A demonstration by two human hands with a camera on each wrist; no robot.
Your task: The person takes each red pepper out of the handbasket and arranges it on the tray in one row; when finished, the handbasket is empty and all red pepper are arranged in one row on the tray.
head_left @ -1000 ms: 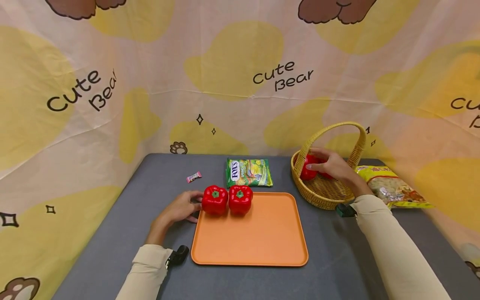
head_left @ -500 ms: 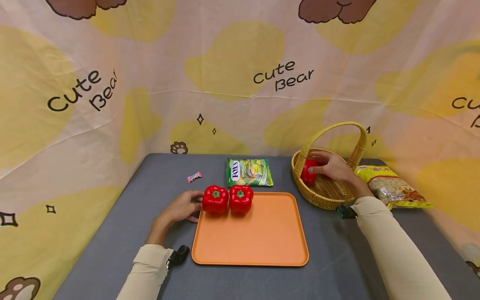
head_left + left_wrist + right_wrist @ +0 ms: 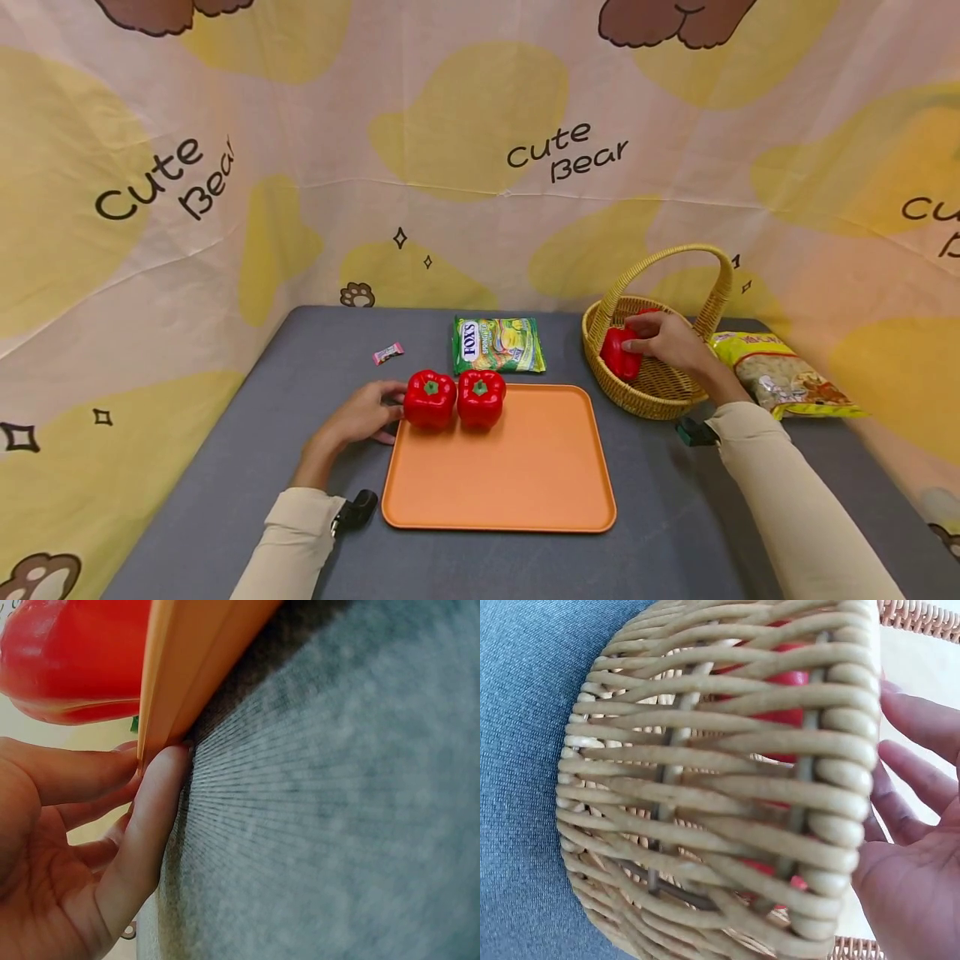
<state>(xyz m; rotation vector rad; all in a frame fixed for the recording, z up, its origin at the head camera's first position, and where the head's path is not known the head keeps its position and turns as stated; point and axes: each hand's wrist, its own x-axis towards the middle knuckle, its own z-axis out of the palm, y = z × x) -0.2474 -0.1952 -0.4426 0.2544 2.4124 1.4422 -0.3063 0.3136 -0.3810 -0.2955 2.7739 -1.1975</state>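
Observation:
My left hand (image 3: 367,414) pinches the left rim of the orange tray (image 3: 517,492); in the left wrist view the thumb (image 3: 154,817) lies along the tray's underside, fingers opposite. Two red bell peppers (image 3: 430,400) with green stems stand side by side in the tray's back left corner. Inside the wicker basket (image 3: 637,402), my right hand (image 3: 670,340) grips another red bell pepper (image 3: 619,353), which lies tilted by the left wall. Behind the fingers shows a bit of more red. Woven canes hide most of the pepper in the right wrist view.
The basket's tall handle (image 3: 667,252) arches over my right hand. A yellow food bag (image 3: 787,375) lies right of the basket. Behind the tray are a green Fox's candy bag (image 3: 498,344) and a small pink wrapped candy (image 3: 387,354). Patterned cloth (image 3: 465,167) hangs behind the table.
My right hand has drawn the pepper toward the basket's front and tipped it, baring red behind the fingers. The left hand, tray and two peppers have stayed put.

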